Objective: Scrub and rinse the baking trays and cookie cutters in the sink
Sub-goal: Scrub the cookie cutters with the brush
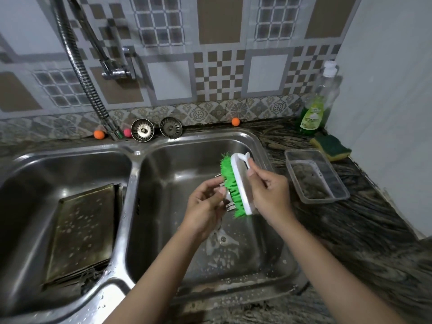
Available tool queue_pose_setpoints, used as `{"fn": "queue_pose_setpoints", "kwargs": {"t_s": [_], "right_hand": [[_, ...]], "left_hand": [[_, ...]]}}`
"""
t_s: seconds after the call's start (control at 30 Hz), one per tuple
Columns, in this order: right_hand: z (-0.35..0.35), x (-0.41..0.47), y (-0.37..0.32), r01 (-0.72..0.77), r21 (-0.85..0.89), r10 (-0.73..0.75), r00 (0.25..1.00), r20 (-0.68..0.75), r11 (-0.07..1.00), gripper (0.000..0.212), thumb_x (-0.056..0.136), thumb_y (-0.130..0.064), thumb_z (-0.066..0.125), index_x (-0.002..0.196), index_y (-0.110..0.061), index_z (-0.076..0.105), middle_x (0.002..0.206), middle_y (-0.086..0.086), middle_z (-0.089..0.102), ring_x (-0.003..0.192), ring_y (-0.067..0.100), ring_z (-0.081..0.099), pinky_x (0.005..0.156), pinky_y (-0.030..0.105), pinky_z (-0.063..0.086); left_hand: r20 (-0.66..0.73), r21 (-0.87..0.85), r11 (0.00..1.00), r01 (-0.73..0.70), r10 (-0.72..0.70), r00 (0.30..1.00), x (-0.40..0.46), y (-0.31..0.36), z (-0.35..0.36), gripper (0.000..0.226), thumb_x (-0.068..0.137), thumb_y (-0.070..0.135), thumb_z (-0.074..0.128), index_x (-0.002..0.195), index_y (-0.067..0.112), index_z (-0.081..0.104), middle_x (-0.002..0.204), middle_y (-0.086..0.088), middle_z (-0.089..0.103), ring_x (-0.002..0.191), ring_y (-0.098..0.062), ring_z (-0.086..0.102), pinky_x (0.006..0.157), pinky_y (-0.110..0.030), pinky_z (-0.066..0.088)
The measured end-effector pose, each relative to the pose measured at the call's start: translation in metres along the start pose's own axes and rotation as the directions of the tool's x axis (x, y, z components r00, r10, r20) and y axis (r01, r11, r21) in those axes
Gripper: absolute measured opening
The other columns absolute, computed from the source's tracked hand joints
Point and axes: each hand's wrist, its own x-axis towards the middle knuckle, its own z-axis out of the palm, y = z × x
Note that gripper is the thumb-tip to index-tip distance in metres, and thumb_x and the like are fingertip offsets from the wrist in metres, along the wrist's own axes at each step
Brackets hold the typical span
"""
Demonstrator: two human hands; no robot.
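Note:
Over the right sink basin [264, 146], my right hand [268, 192] grips a white scrubbing brush [240, 181] with green bristles that face left. My left hand [205, 204] pinches a small metal cookie cutter [228, 205], mostly hidden behind the bristles and my fingers. The bristles press against the cutter. Baking trays [81, 230], flecked with soap suds, lean stacked in the left basin [30, 183]. Suds lie on the floor of the right basin below my hands.
A clear plastic container [315, 176] sits on the dark counter right of the sink, with a green-yellow sponge [332, 146] and a dish soap bottle [315, 108] behind it. Two sink strainers [142, 130] lean at the back edge. A flexible tap hose [81, 73] hangs at the left.

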Motion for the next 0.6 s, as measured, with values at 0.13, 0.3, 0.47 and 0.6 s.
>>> {"fn": "queue_pose_setpoints", "kwargs": {"t_s": [0.13,0.3,0.47,0.6], "right_hand": [[0.0,-0.027,0.014,-0.033,0.01,0.032,0.997,0.075,0.999,0.032,0.093,-0.013,0.056,0.124,-0.021,0.058,0.068,-0.022,0.065,0.047,0.004,0.048,0.044,0.021,0.039],[-0.013,-0.036,0.025,-0.167,-0.028,0.169,0.967,0.192,0.986,0.028,0.091,-0.015,0.06,0.118,-0.021,0.062,0.108,-0.01,0.067,0.082,-0.01,0.063,0.067,0.016,0.054],[-0.015,-0.014,0.021,-0.134,0.034,0.133,0.99,0.038,0.99,0.029,0.091,-0.017,0.061,0.108,-0.04,0.062,0.097,-0.01,0.07,0.071,-0.002,0.057,0.06,0.019,0.043],[-0.012,-0.014,0.024,-0.117,0.001,0.116,0.987,0.113,0.993,0.029,0.091,-0.014,0.06,0.117,-0.027,0.059,0.085,-0.014,0.07,0.062,-0.012,0.056,0.059,0.006,0.04]], "left_hand": [[-0.083,-0.013,1.0,-0.021,0.02,0.996,0.008,0.004,-0.019,0.024,0.089,-0.008,0.049,0.098,0.008,0.065,0.084,-0.003,0.069,0.064,-0.012,0.062,0.07,-0.033,0.052],[-0.106,0.238,0.971,0.02,0.005,0.994,0.013,0.004,-0.035,0.022,0.087,-0.003,0.058,0.099,0.014,0.067,0.086,0.0,0.066,0.068,-0.012,0.061,0.072,-0.035,0.052],[0.042,0.657,0.753,-0.048,0.026,0.999,0.011,-0.012,-0.033,0.025,0.076,-0.01,0.068,0.093,0.006,0.059,0.085,-0.005,0.062,0.069,-0.015,0.057,0.061,-0.02,0.05],[0.105,0.781,0.612,-0.125,0.069,0.992,0.01,-0.011,-0.033,0.036,0.067,0.003,0.076,0.09,0.018,0.053,0.092,-0.01,0.067,0.073,-0.017,0.061,0.064,-0.031,0.051]]}}
